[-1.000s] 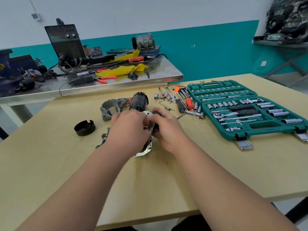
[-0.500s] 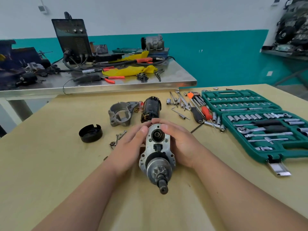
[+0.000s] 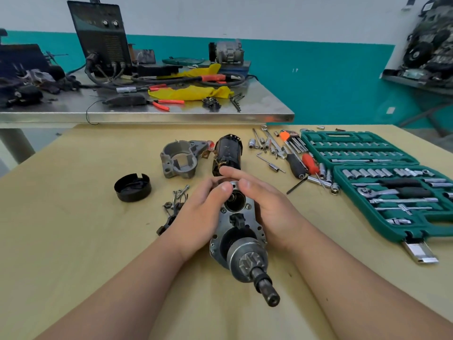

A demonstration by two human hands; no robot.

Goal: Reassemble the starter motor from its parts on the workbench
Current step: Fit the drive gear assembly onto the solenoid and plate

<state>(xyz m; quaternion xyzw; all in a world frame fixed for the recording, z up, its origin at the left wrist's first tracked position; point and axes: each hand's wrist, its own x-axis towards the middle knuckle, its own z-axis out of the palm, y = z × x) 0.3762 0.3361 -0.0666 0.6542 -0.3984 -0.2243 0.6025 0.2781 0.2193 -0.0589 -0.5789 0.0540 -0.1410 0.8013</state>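
Observation:
The starter motor sub-assembly (image 3: 239,238), a silver plate with a pinion gear and shaft pointing at me, is held up over the wooden bench (image 3: 73,241). My left hand (image 3: 199,212) grips its left side, thumb on the top rim. On the other side my right hand (image 3: 267,204) curls round it. Behind them lie the black armature housing (image 3: 228,153), the grey nose housing (image 3: 180,159) and a black end cap (image 3: 132,187). Loose bolts (image 3: 177,197) lie left of my left hand.
An open green socket set (image 3: 382,182) fills the right side. Screwdrivers, hex keys and sockets (image 3: 289,155) lie scattered beside it. A steel table (image 3: 147,111) behind carries a welder, cables, pliers and yellow cloth.
The sub-assembly has been turned so its plate and pinion shaft face me. My hands moved from covering it to holding its sides, and the view has come closer.

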